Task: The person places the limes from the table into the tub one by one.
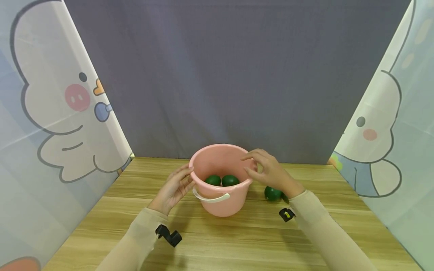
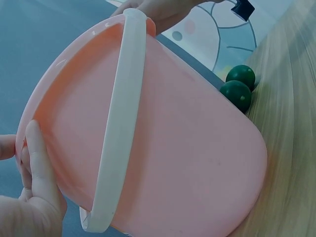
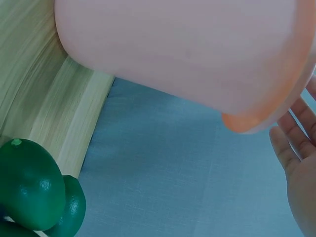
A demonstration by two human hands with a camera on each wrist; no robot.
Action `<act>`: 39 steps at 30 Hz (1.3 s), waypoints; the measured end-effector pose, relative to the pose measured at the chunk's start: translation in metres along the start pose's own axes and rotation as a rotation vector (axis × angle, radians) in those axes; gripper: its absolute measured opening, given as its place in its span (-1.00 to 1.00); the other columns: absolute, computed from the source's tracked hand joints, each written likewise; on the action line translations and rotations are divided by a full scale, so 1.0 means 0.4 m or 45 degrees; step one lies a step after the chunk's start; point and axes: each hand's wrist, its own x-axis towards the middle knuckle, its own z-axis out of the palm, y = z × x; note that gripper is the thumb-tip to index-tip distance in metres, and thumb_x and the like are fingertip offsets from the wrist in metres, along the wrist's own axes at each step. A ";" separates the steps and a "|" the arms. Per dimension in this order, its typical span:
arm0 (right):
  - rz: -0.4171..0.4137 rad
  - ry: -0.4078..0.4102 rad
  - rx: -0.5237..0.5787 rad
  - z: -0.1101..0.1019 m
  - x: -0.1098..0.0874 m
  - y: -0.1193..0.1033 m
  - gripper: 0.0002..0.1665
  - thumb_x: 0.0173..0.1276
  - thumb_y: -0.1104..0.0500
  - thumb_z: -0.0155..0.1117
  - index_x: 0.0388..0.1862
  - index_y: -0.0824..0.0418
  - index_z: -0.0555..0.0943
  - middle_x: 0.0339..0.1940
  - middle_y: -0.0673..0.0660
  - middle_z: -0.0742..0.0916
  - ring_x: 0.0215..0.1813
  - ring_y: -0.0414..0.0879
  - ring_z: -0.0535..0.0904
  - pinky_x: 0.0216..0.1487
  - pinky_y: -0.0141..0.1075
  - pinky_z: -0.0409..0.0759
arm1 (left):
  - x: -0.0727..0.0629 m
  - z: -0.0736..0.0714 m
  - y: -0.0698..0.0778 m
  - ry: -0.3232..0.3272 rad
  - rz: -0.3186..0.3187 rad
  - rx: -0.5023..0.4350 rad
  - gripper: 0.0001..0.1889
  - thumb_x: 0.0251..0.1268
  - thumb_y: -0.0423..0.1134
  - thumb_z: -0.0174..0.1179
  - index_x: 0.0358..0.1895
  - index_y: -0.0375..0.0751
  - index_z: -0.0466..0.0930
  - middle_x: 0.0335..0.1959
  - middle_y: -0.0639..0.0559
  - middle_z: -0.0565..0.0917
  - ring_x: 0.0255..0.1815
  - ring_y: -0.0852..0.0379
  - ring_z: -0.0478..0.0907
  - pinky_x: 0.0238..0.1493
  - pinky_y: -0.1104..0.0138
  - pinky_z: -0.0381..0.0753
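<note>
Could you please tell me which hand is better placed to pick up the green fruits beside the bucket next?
Probably the right hand: it is nearer the green fruits, while the left hand holds the bucket from the opposite side.

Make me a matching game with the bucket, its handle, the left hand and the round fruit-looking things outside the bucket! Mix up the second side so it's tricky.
Things:
1. Bucket
2. Handle
3. Left hand
4. Round fruit-like things outside the bucket

Clues:
A. Touching the bucket's rim
B. Green
C. Pink
D. White

Right pairs: 1-C, 2-D, 3-A, 4-B.
</note>
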 end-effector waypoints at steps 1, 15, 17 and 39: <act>-0.001 0.000 0.002 -0.001 -0.001 0.001 -0.65 0.18 0.32 0.46 -0.03 0.22 0.66 -0.07 0.08 0.70 -0.13 0.07 0.57 -0.15 -0.22 0.59 | 0.000 0.000 0.000 0.001 0.001 -0.001 -0.67 0.52 -0.36 0.10 0.25 -0.29 0.37 -0.08 -0.07 0.52 -0.32 0.24 0.56 -0.27 0.52 0.73; 0.016 -0.016 -0.046 -0.031 -0.023 0.004 -0.65 0.23 0.35 0.42 0.02 0.29 0.64 -0.03 0.10 0.68 -0.01 0.01 0.59 -0.01 -0.23 0.65 | -0.003 -0.002 0.000 0.018 -0.007 -0.007 -0.65 0.53 -0.36 0.08 0.29 -0.25 0.35 -0.03 -0.09 0.49 -0.31 0.23 0.55 -0.28 0.52 0.73; 0.019 -0.025 -0.052 -0.036 -0.027 0.005 -0.63 0.22 0.36 0.43 0.02 0.28 0.64 -0.01 0.11 0.68 0.03 0.01 0.58 0.02 -0.16 0.67 | -0.003 -0.001 0.000 0.016 -0.008 -0.002 -0.63 0.53 -0.35 0.08 0.31 -0.26 0.33 -0.04 -0.08 0.50 -0.31 0.24 0.55 -0.28 0.53 0.72; 0.105 -0.066 -0.111 -0.086 -0.074 0.018 -0.53 0.19 0.41 0.45 0.09 0.18 0.63 0.03 0.05 0.68 0.10 -0.02 0.57 0.06 -0.02 0.66 | -0.003 -0.002 -0.002 -0.015 -0.002 -0.003 -0.64 0.54 -0.33 0.08 0.30 -0.26 0.31 0.00 -0.10 0.48 -0.30 0.23 0.55 -0.28 0.54 0.71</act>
